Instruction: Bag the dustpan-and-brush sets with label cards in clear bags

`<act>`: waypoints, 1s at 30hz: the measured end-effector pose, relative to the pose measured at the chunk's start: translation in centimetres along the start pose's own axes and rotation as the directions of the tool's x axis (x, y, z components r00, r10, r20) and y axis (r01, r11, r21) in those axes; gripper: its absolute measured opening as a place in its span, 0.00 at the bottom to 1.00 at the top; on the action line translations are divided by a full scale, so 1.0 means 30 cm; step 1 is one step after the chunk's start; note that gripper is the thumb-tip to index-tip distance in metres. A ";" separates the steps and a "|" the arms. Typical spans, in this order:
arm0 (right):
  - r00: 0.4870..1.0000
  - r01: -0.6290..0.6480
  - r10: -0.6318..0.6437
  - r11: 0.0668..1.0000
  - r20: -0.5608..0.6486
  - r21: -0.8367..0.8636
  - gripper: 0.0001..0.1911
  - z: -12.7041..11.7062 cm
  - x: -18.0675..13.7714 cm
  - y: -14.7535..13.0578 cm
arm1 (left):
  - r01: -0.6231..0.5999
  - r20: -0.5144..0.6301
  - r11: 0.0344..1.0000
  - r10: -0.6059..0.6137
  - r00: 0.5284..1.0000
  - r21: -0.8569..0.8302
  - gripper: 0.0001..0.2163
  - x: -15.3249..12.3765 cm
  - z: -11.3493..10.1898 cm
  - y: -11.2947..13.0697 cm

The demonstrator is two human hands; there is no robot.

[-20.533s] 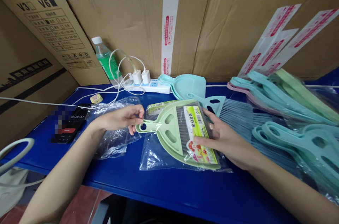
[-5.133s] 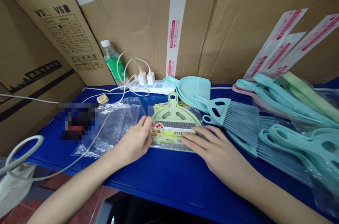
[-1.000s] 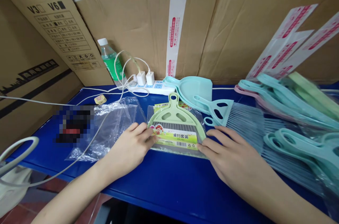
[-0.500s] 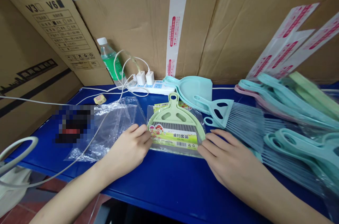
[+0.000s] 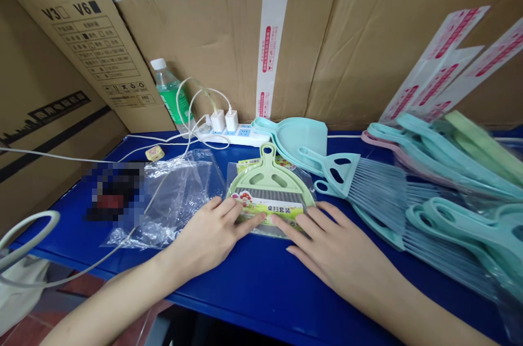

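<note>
A light green dustpan and brush set (image 5: 278, 178) lies flat in a clear bag in front of me, with a printed card (image 5: 281, 208) across its lower part. My left hand (image 5: 214, 231) rests on the bag's lower left, its thumb stretched inward over the card and its other fingers slightly bent at the edge. On the lower right lies my right hand (image 5: 327, 237), fingers spread flat and pointing in across the card. The two hands' inner fingertips nearly meet at the card's middle. Neither hand grips the package.
Blue dustpans (image 5: 304, 139) and brushes (image 5: 378, 188) are spread to the right, beside a bagged pile (image 5: 461, 155). Clear plastic bags (image 5: 175, 193) lie left. Behind stand a power strip (image 5: 245, 136) with cables, a bottle (image 5: 174, 95) and large cardboard boxes (image 5: 212, 35).
Both hands have moved from the package's sides inward over the card. The right fingers have spread out, and the left thumb now reaches across. The package stays in place.
</note>
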State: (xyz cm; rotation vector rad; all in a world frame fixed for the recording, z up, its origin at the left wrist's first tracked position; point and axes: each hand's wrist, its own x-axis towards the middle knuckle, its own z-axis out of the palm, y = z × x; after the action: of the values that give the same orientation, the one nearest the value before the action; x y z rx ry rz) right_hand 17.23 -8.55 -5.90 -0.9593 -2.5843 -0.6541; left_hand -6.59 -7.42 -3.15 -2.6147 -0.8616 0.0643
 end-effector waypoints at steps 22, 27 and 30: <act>0.997 -0.033 0.044 0.986 -0.068 0.162 0.18 -0.051 -0.008 0.086 | 0.067 -0.083 0.978 -0.084 0.993 -0.198 0.15 -0.021 -0.041 -0.097; 0.997 -0.031 0.045 0.981 -0.064 0.194 0.19 -0.053 -0.010 0.092 | 0.093 -0.060 0.958 -0.113 0.992 -0.272 0.13 -0.020 -0.041 -0.106; 0.997 -0.044 0.056 0.981 -0.056 0.191 0.18 -0.054 -0.013 0.094 | 0.137 -0.010 0.934 -0.148 0.989 -0.331 0.10 -0.017 -0.039 -0.104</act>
State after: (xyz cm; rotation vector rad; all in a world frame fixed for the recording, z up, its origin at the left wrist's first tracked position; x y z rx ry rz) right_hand 19.61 -7.69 -3.81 -0.9241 -2.5065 -0.4081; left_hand -8.57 -5.83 -0.94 -2.8369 -1.1327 -0.1811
